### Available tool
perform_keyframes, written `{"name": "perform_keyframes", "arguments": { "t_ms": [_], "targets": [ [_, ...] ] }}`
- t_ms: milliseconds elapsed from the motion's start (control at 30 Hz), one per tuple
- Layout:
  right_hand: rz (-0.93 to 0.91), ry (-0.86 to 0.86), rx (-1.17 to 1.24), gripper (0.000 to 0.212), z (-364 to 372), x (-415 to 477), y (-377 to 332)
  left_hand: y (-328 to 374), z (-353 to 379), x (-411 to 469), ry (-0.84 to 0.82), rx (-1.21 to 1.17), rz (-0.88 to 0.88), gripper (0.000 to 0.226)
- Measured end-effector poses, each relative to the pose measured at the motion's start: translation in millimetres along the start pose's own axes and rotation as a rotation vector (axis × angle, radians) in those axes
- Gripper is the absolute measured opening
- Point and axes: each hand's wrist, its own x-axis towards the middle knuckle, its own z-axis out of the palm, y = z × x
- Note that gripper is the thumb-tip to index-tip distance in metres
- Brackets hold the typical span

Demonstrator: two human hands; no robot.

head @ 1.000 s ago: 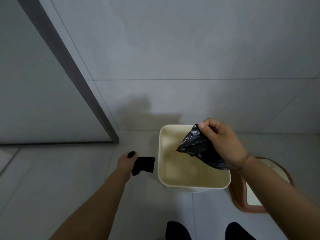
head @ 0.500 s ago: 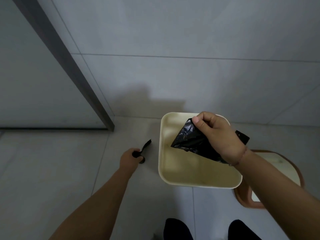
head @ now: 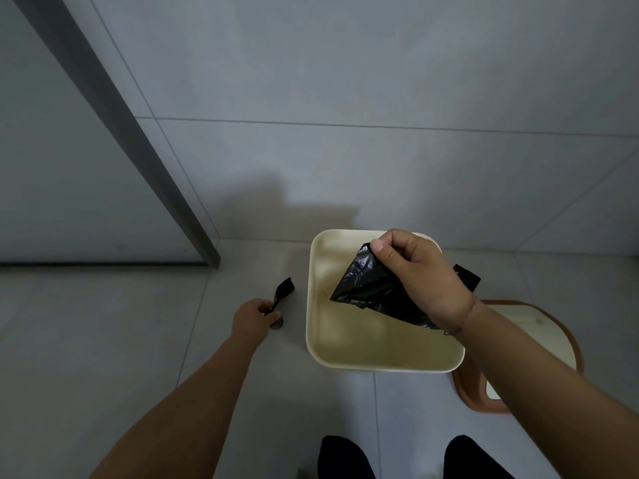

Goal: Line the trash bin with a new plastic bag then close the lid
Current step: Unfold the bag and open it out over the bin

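No text, label, brand, number or sign can be read anywhere in the head view. The black plastic bag point(head: 377, 292) is plain, the cream trash bin point(head: 313, 305) bears no marking on its rim or inner walls, and the brown-rimmed lid point(head: 570, 344) lying just right of the bin shows no lettering. The grey wall tiles point(head: 345, 63) behind the bin and the floor tiles point(head: 103, 340) left of it are unmarked.
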Motion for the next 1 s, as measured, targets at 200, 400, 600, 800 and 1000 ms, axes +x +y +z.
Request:
{"name": "perform_keyframes", "arguments": {
  "t_ms": [200, 400, 600, 800, 1000],
  "targets": [
    [0.021, 0.007, 0.002, 0.024, 0.6, 1.4, 5.1, -0.1, 6.8, 0.3, 0.021, 0.026, 0.014, 0.043],
    [0.024, -0.007, 0.026, 0.026, 3.5, 2.8, 8.4, -2.5, 4.5, 11.8, 0.068, -0.034, -0.041, 0.032],
    [0.047, -0.006, 0.02, 0.025, 4.4, 5.8, 13.3, 6.7, 12.8, 21.6, 0.067, -0.021, -0.079, 0.05],
    [0.053, -0.008, 0.001, 0.025, 5.4, 5.4, 14.3, 5.0, 12.8, 22.4, 0.098, -0.074, -0.114, 0.074],
    [0.051, -0.029, 0.002, 0.026, 9.8, 4.0, 12.9, -3.4, 4.4, 21.6, 0.094, -0.13, -0.159, 0.078]
  ]
}}
